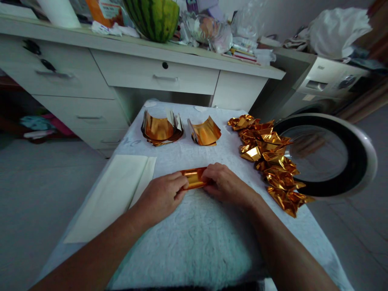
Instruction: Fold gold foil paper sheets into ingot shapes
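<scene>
A strip of shiny gold foil paper (194, 178) is stretched between my hands, just above the cloth-covered table, its long edges curled. My left hand (165, 193) is closed on its left end, and my right hand (222, 182) pinches the right end. Beyond them lie two piles of curved gold foil sheets: a thicker stack (159, 128) on the left and a smaller one (206, 132) beside it. To the right, a heap of folded gold foil pieces (266, 153) runs along the table's edge. Flat white paper (112, 194) rests left of my left hand.
A white desk with drawers (157, 74) stands behind the table, bearing a cut watermelon (154, 18) and plastic-wrapped items. On the right, a washing machine (324, 81) has its round door (368, 157) swung out next to the table. Light cloth (188, 250) covers the tabletop.
</scene>
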The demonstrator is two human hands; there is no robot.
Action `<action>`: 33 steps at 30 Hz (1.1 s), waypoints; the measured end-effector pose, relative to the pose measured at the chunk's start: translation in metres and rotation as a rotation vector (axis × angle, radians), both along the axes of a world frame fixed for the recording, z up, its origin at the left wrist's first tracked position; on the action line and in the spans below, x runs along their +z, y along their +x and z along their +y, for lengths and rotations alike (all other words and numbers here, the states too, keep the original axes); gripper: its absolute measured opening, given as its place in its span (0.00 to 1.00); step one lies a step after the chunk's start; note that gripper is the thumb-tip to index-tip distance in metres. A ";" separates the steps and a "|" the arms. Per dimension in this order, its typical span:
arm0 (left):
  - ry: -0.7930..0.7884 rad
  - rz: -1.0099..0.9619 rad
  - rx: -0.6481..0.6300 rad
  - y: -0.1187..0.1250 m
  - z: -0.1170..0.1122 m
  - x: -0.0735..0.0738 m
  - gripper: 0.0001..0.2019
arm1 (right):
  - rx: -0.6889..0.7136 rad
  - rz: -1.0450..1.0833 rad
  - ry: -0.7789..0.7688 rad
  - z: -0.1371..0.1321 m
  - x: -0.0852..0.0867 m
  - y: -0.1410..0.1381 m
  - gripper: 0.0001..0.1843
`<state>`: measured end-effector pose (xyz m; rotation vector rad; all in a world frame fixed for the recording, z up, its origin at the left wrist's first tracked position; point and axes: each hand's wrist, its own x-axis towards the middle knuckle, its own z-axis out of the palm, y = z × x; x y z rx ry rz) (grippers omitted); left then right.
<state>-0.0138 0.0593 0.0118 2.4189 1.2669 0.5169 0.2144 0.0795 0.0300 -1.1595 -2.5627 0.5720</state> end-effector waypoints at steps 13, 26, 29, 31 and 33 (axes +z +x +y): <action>-0.089 0.032 0.073 0.001 0.001 0.006 0.10 | -0.114 0.020 -0.165 0.002 0.004 -0.001 0.07; -0.027 0.059 0.147 0.000 0.003 0.003 0.12 | -0.287 -0.155 -0.134 0.007 -0.002 -0.003 0.09; -0.026 0.077 0.158 0.002 0.004 0.003 0.13 | -0.313 -0.182 -0.155 0.007 -0.002 -0.004 0.08; -0.018 0.096 0.165 0.003 0.003 0.003 0.13 | -0.331 -0.194 -0.157 0.007 -0.002 -0.005 0.08; -0.006 0.108 0.172 0.004 0.003 0.004 0.13 | -0.339 -0.204 -0.144 0.007 -0.003 -0.005 0.08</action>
